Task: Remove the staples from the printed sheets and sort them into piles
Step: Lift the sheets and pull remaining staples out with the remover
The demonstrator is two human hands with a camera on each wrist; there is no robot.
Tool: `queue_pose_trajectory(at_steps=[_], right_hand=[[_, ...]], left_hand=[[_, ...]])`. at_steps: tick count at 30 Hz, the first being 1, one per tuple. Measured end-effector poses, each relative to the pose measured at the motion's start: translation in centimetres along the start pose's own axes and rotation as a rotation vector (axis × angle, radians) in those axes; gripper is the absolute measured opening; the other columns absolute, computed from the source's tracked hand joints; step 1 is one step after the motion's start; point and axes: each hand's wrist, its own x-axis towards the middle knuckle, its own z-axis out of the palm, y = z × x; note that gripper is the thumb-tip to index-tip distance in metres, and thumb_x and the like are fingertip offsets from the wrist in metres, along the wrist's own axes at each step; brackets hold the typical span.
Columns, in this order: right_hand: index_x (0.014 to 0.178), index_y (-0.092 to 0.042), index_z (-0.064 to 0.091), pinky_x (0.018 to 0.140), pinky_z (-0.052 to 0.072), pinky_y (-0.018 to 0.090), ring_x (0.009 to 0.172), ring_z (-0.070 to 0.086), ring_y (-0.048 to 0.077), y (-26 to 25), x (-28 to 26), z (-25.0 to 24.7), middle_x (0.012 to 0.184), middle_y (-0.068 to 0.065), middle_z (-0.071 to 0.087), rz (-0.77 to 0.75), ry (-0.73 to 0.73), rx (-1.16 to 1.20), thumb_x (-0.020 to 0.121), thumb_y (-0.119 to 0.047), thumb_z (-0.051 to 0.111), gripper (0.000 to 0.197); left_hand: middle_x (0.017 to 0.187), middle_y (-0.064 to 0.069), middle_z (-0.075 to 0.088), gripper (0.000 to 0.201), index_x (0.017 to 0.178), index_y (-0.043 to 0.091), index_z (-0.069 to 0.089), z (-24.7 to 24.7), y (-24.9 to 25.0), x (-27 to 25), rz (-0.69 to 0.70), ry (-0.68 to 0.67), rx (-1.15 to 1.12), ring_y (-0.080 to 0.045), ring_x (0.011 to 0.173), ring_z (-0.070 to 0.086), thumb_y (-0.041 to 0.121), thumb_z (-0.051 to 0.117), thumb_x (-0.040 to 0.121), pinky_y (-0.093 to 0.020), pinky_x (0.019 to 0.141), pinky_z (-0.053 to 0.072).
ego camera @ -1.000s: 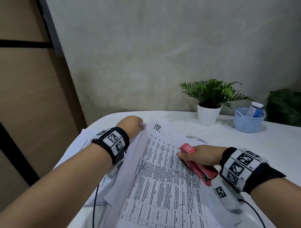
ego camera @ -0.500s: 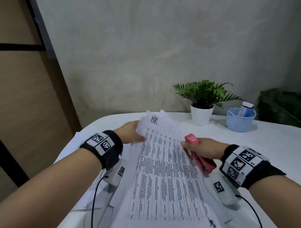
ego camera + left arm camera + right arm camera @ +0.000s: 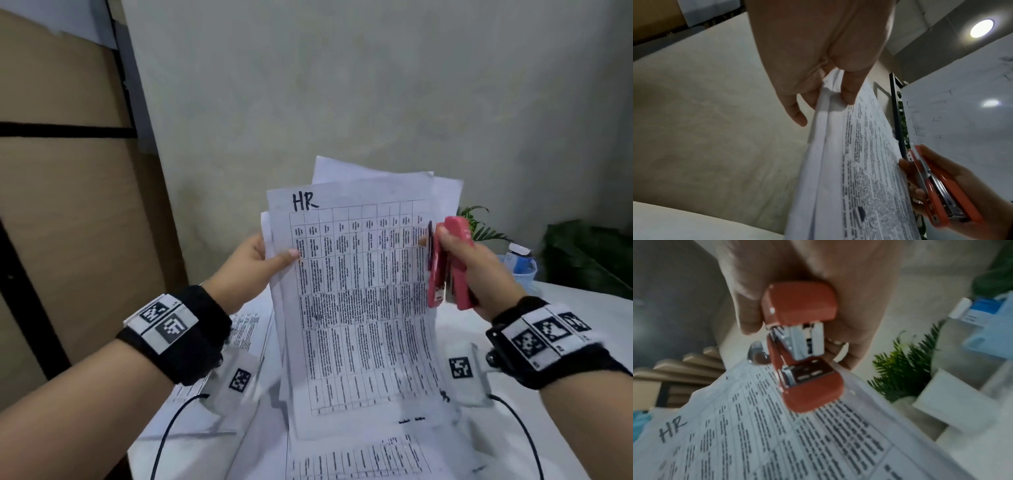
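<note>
Left hand (image 3: 818, 53) pinching the sheets' (image 3: 859, 170) edge, thumb on the printed side, right hand (image 3: 941, 181) (lower right) gripping a red stapler (image 3: 937, 194), ceiling lamp (image 3: 982, 30) lit

- The left hand (image 3: 253, 260) is on the left side of the lifted sheets (image 3: 359, 291).
- The right hand (image 3: 479, 270) and stapler (image 3: 448, 263) are on their right side.
- More papers (image 3: 246, 329) lie on the table (image 3: 565, 308) under them.
- A plant (image 3: 479, 222) and basket (image 3: 524, 270) sit behind the stapler.

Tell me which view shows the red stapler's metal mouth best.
The right wrist view: it looks straight into the red stapler, showing its metal parts. The head view shows its side in the right hand. The left wrist view shows an edge-on side only.
</note>
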Motion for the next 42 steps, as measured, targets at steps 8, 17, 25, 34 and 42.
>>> queue_pose_trajectory(at_steps=[8,17,25,34,42], right_hand=[[0.089,-0.019,0.064,0.078,0.052,0.036,0.082,0.061,0.020,-2.7,-1.7,0.0,0.093,0.010,0.066,-0.368,0.114,0.030,0.038,-0.076,0.073,0.077],[0.089,-0.011,0.066,0.055,0.054,0.020,0.056,0.063,0.013,-2.4,-2.0,-0.2,0.082,-0.003,0.072,-0.384,-0.050,0.268,0.073,-0.037,0.068,0.031],[0.099,0.000,0.061,0.055,0.054,0.022,0.057,0.062,0.013,-1.7,-1.8,-0.5,0.086,0.002,0.072,-0.316,-0.122,0.290,0.076,-0.022,0.051,0.033],[0.095,-0.004,0.063,0.055,0.047,0.026,0.052,0.061,0.010,-1.9,-0.7,1.2,0.064,-0.002,0.063,-0.216,-0.112,0.057,0.066,-0.030,0.065,0.038],[0.102,0.010,0.062,0.055,0.052,0.030,0.055,0.061,0.017,-2.3,-1.1,2.8,0.076,0.011,0.064,-0.156,-0.049,0.053,0.060,-0.043,0.076,0.070]], left_hand=[[0.114,-0.005,0.069,0.032,0.126,0.008,0.050,-0.4,1.9,-1.7,0.122,0.178,-0.149,-0.019,0.100,0.068,0.005,0.051,0.095,-0.032,0.086,0.056],[0.108,-0.005,0.068,0.032,0.123,0.012,0.047,1.2,3.2,-1.9,0.214,0.310,-0.247,-0.015,0.090,0.069,0.003,0.055,0.093,-0.028,0.079,0.058],[0.119,-0.007,0.067,0.051,0.126,0.010,0.054,1.4,2.2,-2.0,0.092,0.169,-0.238,-0.024,0.112,0.063,0.030,0.064,0.081,-0.047,0.101,0.046],[0.116,-0.011,0.067,0.037,0.117,0.012,0.056,1.1,4.7,-0.9,0.146,0.179,-0.301,-0.031,0.111,0.062,0.020,0.063,0.082,-0.055,0.101,0.043],[0.121,0.004,0.063,0.049,0.132,0.013,0.044,1.4,3.0,0.0,0.012,0.183,-0.044,-0.015,0.113,0.060,0.032,0.061,0.090,-0.045,0.104,0.044]])
